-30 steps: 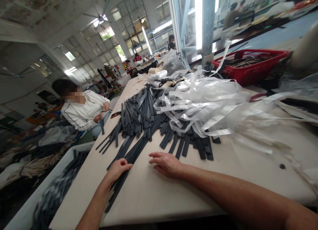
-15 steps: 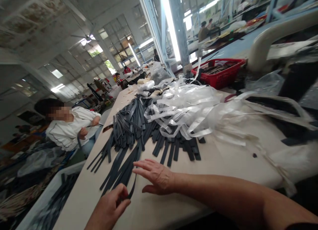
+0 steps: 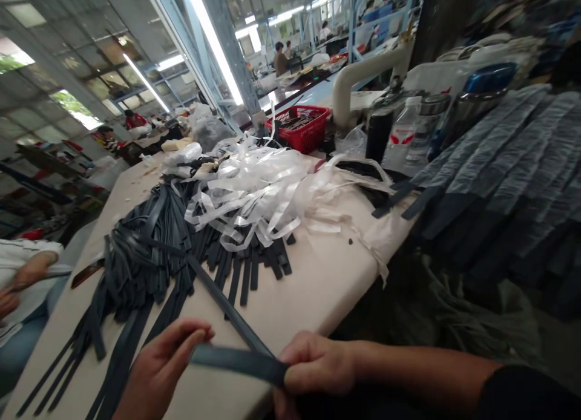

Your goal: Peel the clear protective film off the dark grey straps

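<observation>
Left: tangled heap of flat dark-grey strips [image 3: 152, 223] on pale flat-topped table [image 3: 313, 281]; left hand [image 3: 158, 365], fingers curled, beside end of one flat dark-grey strip [image 3: 236, 360], cannot tell if gripping; right hand [image 3: 320, 362], thumb and fingers clamped on same strip, near table's front edge

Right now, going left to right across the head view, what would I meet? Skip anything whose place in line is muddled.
Co-worker's forearm, left hand, right hand holding a dark strip, clear plastic bottle, blue-topped container.
</observation>
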Action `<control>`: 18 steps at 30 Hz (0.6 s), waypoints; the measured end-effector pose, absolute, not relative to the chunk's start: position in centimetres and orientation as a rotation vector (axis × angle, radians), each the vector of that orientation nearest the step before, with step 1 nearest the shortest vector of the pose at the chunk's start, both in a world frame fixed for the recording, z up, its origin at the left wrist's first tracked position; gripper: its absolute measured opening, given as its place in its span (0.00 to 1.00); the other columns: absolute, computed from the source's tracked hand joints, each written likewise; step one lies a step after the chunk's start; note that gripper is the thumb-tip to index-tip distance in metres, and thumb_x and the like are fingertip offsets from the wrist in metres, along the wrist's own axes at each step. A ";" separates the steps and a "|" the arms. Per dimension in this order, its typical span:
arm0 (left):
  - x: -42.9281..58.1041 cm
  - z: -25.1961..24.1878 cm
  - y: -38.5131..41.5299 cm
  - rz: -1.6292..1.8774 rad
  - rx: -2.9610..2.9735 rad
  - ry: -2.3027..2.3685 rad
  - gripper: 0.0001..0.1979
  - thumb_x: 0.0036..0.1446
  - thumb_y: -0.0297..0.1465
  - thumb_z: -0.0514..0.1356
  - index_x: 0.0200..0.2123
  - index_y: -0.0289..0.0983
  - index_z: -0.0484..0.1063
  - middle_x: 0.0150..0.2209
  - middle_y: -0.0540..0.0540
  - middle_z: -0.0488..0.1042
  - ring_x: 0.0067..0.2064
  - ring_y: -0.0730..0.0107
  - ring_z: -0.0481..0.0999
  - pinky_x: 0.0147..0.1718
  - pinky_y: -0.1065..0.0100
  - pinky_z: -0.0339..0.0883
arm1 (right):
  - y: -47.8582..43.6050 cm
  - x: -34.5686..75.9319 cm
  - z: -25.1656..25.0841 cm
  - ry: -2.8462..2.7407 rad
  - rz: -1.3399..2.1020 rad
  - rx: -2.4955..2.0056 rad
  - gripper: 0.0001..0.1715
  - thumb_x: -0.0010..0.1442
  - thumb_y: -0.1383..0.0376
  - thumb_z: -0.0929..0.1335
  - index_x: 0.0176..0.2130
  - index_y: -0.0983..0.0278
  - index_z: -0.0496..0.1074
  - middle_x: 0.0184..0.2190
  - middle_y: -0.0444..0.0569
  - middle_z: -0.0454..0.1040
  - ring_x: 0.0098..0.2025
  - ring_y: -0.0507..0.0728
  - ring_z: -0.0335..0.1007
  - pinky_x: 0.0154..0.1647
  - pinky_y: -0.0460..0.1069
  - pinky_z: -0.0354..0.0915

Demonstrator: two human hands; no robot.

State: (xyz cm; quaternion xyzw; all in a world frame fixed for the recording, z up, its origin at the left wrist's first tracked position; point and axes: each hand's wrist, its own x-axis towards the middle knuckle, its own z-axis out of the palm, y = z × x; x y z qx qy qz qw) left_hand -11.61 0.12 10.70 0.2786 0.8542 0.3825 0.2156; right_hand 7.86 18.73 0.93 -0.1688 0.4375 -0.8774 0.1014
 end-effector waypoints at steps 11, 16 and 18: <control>-9.6 6.0 22.1 0.749 1.929 2.512 0.14 0.55 0.29 0.64 0.46 0.38 0.75 0.49 0.38 0.77 0.53 0.51 0.72 0.55 0.52 0.60 | 27.2 22.7 -3.2 0.836 -2.921 0.248 0.25 0.53 0.48 0.74 0.34 0.66 0.70 0.15 0.47 0.74 0.10 0.49 0.64 0.10 0.37 0.60; -11.9 6.4 24.5 0.806 1.767 2.555 0.07 0.59 0.31 0.59 0.30 0.39 0.77 0.31 0.44 0.79 0.37 0.61 0.77 0.44 0.61 0.65 | 27.1 23.5 -4.6 0.883 -2.893 0.296 0.28 0.53 0.46 0.74 0.33 0.69 0.71 0.16 0.50 0.74 0.09 0.49 0.63 0.09 0.38 0.59; -15.3 7.8 23.4 1.054 1.585 2.615 0.08 0.60 0.34 0.58 0.34 0.38 0.76 0.31 0.47 0.78 0.34 0.65 0.76 0.38 0.65 0.66 | 27.1 22.9 -5.1 0.900 -2.890 0.304 0.26 0.55 0.48 0.73 0.32 0.69 0.71 0.17 0.51 0.75 0.11 0.49 0.65 0.10 0.37 0.59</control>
